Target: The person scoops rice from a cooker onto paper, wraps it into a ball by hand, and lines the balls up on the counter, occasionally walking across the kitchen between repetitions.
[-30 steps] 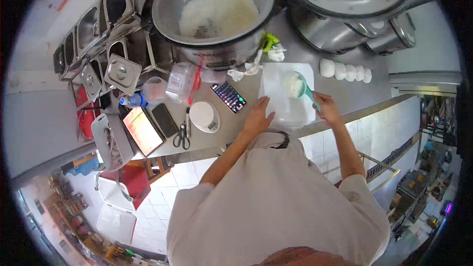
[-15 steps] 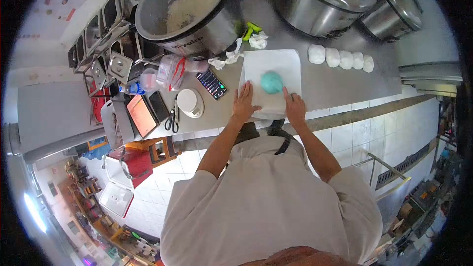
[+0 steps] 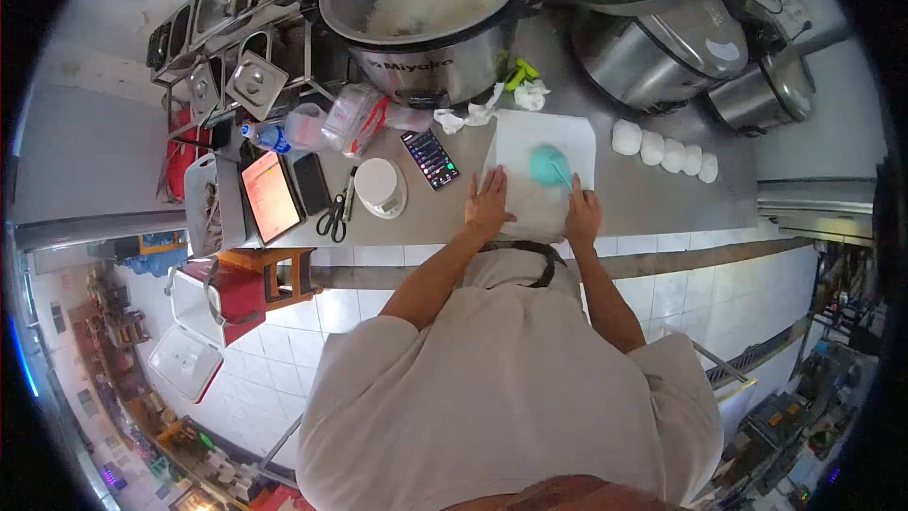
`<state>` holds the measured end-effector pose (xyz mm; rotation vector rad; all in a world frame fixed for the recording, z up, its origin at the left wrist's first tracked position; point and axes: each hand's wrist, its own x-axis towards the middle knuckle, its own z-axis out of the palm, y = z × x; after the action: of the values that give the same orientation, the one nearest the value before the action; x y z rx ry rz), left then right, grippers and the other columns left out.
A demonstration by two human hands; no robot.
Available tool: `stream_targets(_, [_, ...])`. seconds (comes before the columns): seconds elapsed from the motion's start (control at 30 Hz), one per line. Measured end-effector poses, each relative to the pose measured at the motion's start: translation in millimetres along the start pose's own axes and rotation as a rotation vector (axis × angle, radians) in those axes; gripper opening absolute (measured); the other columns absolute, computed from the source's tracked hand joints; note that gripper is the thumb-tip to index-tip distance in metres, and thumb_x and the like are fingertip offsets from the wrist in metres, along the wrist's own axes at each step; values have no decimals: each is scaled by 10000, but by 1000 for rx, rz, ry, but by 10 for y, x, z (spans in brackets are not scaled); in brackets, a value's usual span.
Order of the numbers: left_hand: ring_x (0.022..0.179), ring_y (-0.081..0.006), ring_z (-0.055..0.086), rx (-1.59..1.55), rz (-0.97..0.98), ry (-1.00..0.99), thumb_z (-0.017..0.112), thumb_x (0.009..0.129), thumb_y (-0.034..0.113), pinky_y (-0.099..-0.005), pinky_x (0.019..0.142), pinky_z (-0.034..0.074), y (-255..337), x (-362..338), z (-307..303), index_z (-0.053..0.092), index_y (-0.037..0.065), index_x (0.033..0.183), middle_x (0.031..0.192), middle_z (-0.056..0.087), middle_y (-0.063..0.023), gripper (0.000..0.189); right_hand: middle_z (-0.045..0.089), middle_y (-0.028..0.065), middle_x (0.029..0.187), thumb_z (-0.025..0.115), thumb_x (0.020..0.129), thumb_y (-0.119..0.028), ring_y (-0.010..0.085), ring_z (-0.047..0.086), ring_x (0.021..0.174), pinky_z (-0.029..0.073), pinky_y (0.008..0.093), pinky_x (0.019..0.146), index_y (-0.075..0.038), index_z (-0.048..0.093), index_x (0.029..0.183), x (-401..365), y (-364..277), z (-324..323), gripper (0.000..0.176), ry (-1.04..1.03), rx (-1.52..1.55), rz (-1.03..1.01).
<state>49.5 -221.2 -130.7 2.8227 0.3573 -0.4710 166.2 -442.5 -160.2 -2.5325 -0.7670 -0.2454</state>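
A stack of white paper sheets point(image 3: 511, 137) lies on the steel counter before me. On it rests a teal, round-headed rice scoop point(image 3: 548, 165), its short handle pointing toward me. My left hand point(image 3: 487, 203) lies on the left edge of the paper, fingers stretched out and apart. At the right edge, my right hand point(image 3: 583, 210) has its fingers closed around the handle's end. Any rice under the scoop head is hidden.
Behind the paper stands an open rice cooker point(image 3: 430, 66) with white rice. Several white bundles point(image 3: 626, 137) line up at the right, near lidded cookers point(image 3: 653, 52). To the left are a phone point(image 3: 430, 159), a small white scale point(image 3: 380, 187), scissors point(image 3: 332, 219) and a tablet point(image 3: 270, 197).
The view has shifted, so the counter appears lower and farther right. The scoop's handle now shows, reaching my right hand. My left hand stays on the paper.
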Motion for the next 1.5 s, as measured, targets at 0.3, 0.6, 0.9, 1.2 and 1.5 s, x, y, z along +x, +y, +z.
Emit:
stream_targets(0.3, [1253, -296, 539, -282, 349, 161, 675, 887, 285, -454, 1058, 459, -91, 142, 183, 594, 17, 1211, 1309, 565, -129, 428, 596, 237, 1243, 568, 1009, -93, 382, 580, 1138, 456, 423, 979, -26, 529, 1453, 775, -929, -810, 451, 296, 360, -34])
stream_targets(0.6, [1111, -256, 620, -100, 587, 189, 633, 860, 109, -438, 787, 617, -32, 324, 232, 627, 71, 1062, 1155, 569, -79, 205, 672, 121, 1232, 671, 919, -222, 341, 646, 1100, 531, 436, 905, -120, 634, 1321, 2919, -2676, -1149, 417, 132, 214, -393])
stream_targets(0.9, [1111, -288, 607, -280, 545, 132, 713, 866, 211, -440, 847, 583, -114, 249, -76, 631, 101, 1079, 1180, 579, -71, 253, 684, 169, 1160, 646, 922, -49, 297, 681, 1000, 538, 348, 885, -40, 652, 1309, 991, -1067, -921, 387, -55, 498, -68])
stream_targets(1.2, [1005, -315, 640, -587, 582, 59, 673, 923, 135, -408, 853, 540, -239, 285, -76, 657, 32, 999, 1042, 637, -104, 129, 634, 148, 1305, 725, 875, -155, 328, 605, 1211, 481, 467, 1021, -58, 702, 1204, -173, -151, -815, 344, -156, 186, 112])
stream_targets(1.5, [851, -332, 704, -782, 414, 68, 645, 933, 153, -412, 795, 564, -181, 369, -235, 687, -14, 911, 918, 709, -162, 173, 662, 68, 1328, 716, 887, -270, 298, 598, 1244, 422, 505, 1070, -130, 791, 970, 314, 203, -667, 179, -496, 281, 37])
